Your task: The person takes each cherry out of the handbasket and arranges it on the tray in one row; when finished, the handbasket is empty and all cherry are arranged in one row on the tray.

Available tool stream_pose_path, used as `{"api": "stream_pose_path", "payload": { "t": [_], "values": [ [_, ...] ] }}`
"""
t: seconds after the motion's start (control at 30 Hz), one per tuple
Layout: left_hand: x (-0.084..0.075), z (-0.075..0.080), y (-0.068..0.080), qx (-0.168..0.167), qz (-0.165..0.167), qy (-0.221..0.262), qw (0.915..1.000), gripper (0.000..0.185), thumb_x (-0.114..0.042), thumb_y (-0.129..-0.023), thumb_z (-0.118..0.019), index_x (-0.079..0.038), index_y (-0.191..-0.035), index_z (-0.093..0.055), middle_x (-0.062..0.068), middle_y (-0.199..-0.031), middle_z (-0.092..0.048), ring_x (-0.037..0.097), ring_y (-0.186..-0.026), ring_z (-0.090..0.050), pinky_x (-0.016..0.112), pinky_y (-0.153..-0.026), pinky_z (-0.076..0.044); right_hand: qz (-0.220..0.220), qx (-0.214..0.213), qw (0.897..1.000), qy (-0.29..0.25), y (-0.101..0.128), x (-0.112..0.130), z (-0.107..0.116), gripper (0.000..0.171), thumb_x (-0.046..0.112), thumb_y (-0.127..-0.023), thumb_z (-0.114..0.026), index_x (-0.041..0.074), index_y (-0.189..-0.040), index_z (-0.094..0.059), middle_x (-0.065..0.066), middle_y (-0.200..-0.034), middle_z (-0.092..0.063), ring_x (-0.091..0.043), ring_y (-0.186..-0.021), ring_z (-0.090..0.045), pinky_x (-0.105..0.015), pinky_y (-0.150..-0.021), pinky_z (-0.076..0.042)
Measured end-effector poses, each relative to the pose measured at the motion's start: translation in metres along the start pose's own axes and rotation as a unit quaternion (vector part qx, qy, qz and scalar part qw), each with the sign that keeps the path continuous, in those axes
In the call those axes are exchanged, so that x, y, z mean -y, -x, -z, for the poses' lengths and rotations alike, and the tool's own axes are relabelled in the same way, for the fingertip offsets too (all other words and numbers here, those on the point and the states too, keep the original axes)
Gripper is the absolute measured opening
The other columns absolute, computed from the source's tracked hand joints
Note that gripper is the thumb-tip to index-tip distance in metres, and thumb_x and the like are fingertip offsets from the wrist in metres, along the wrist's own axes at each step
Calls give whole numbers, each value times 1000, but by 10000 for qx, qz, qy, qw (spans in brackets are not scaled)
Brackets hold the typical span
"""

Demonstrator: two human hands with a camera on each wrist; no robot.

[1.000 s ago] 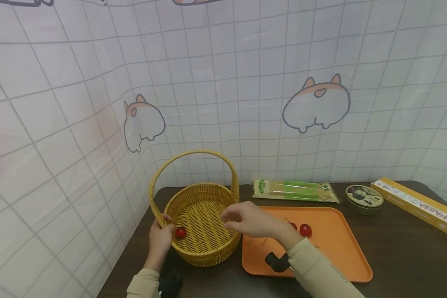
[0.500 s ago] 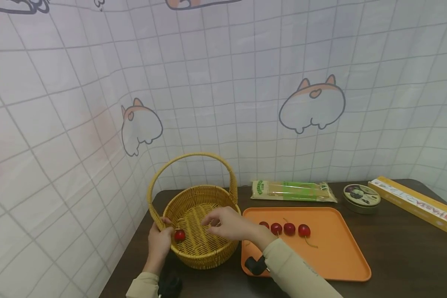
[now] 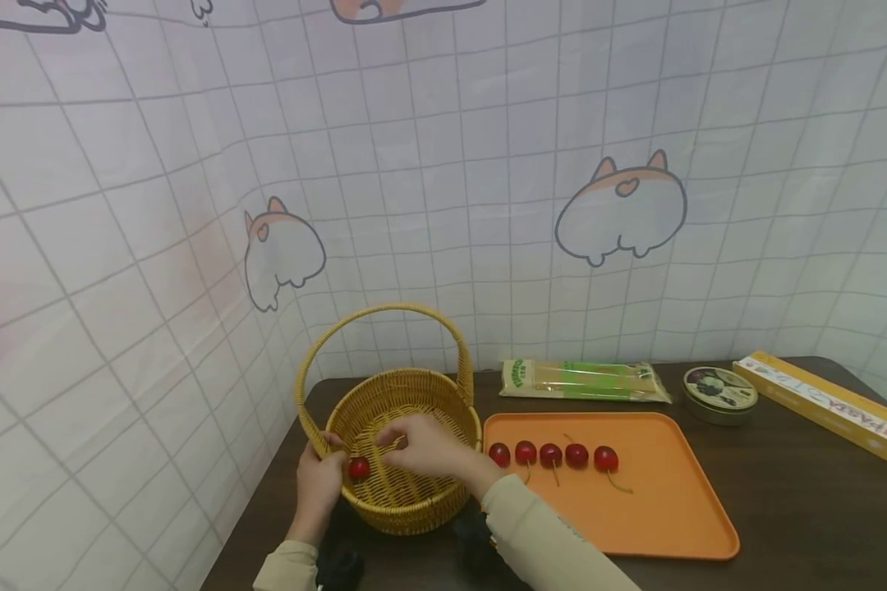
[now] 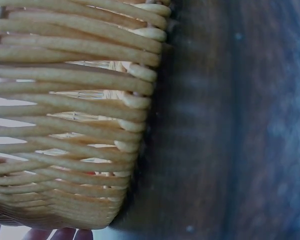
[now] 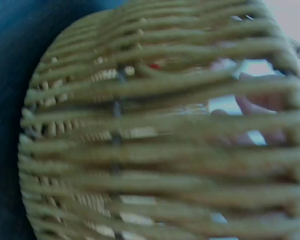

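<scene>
A yellow wicker basket (image 3: 406,519) with a tall arched handle stands at the left of the table. My left hand (image 3: 318,484) grips its left rim, where the handle joins; the fingertips (image 4: 62,234) show at the bottom of the left wrist view. One red cherry (image 3: 358,469) lies inside, near that rim. Over the basket reaches my right hand (image 3: 425,447), fingers bent loosely, a little right of the cherry, with nothing visible in them. Through the blurred weave (image 5: 140,155) in the right wrist view some fingers (image 5: 262,97) can be made out.
An orange tray (image 3: 665,509) right of the basket bears a row of several cherries (image 3: 550,455) with stems. Behind it lies a pasta packet (image 3: 584,381). A round tin (image 3: 720,396) and a long yellow pasta box (image 3: 828,404) are farther right. A patterned curtain (image 3: 443,205) hangs behind.
My right hand has moved left and slightly down into the basket opening, towards the cherry there, uncovering the row on the tray. My left hand keeps its grip on the rim.
</scene>
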State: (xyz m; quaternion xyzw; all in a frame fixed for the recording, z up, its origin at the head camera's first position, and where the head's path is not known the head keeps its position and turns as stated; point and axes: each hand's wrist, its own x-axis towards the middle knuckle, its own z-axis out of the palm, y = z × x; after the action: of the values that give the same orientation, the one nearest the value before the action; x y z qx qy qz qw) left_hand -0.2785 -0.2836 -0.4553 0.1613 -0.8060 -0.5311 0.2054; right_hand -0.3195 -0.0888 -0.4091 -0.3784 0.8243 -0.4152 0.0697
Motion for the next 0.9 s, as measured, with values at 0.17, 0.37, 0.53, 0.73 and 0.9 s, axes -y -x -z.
{"api": "stream_pose_path", "payload": {
  "t": [0.17, 0.37, 0.53, 0.73, 0.9],
  "values": [
    [-2, -1, 1, -19, 8, 53, 10000, 28, -5, -81, -51, -5, -108, -56, 14, -100, -57, 27, -85, -51, 34, -70, -40, -256, 80, 9992, 313, -9, 1, -5, 26, 16, -88, -70, 10, -114, -71, -4, -111, -70, -15, -104, -63, -27, -84, -50],
    [-3, -3, 1, 166, 109, 246, 9995, 41, -5, -84, -49, -5, -125, -55, 17, -124, -58, 29, -104, -50, 39, -85, -40, -445, 214, 9974, 521, -10, -1, -12, 33, 17, -88, -69, 9, -121, -67, -5, -116, -68, -21, -111, -61, -31, -89, -49],
    [-3, -2, 1, 306, 123, 308, 9990, 53, -4, -85, -47, -7, -139, -48, 17, -139, -51, 30, -111, -48, 40, -88, -40, -553, 456, 9962, 495, -9, -3, -17, 40, 17, -89, -69, 9, -127, -64, -4, -124, -65, -21, -118, -58, -32, -92, -48],
    [-1, -1, 0, 287, 54, 256, 9992, 56, -4, -84, -47, -9, -139, -49, 18, -139, -50, 31, -108, -48, 33, -77, -41, -404, 662, 9955, 538, -13, -3, -21, 46, 20, -89, -69, 10, -133, -59, -3, -130, -62, -18, -121, -56, -31, -95, -47],
    [0, 0, 0, 209, 44, 210, 9995, 56, -3, -82, -47, -9, -137, -51, 20, -127, -53, 30, -96, -50, 32, -69, -41, -226, 628, 9961, 579, -20, -1, -30, 48, 21, -90, -68, 8, -135, -57, -3, -131, -61, -15, -119, -56, -29, -92, -48]
  ]
}}
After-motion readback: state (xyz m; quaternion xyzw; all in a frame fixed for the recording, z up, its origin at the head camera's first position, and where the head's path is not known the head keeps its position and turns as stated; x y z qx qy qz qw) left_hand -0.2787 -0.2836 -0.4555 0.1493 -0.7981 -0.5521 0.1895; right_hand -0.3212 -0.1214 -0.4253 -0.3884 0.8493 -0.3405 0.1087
